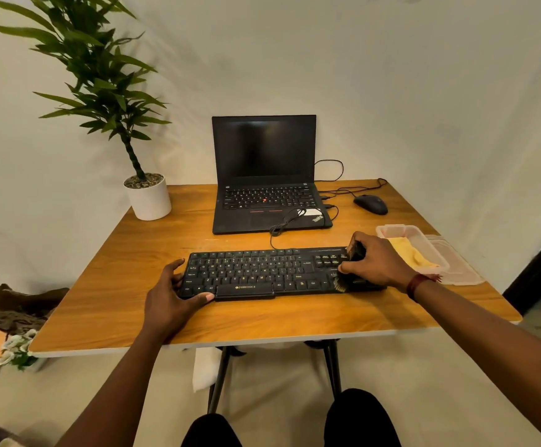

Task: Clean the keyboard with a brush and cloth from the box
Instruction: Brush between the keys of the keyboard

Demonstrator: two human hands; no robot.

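Keyboard (256, 272), light, may slide: my left hand (169, 291) clasps its corner; right hand (382, 259) grips the rigid brush (356, 253) block.

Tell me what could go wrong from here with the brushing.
1. The right hand holds the brush at the right end of the keyboard, close beside the open box. A wide stroke may knock the box or flick dust onto the cloth inside.
2. The cable of the keyboard lies across the laptop. Only the left hand steadies the keyboard, so a slip could tug the cable.
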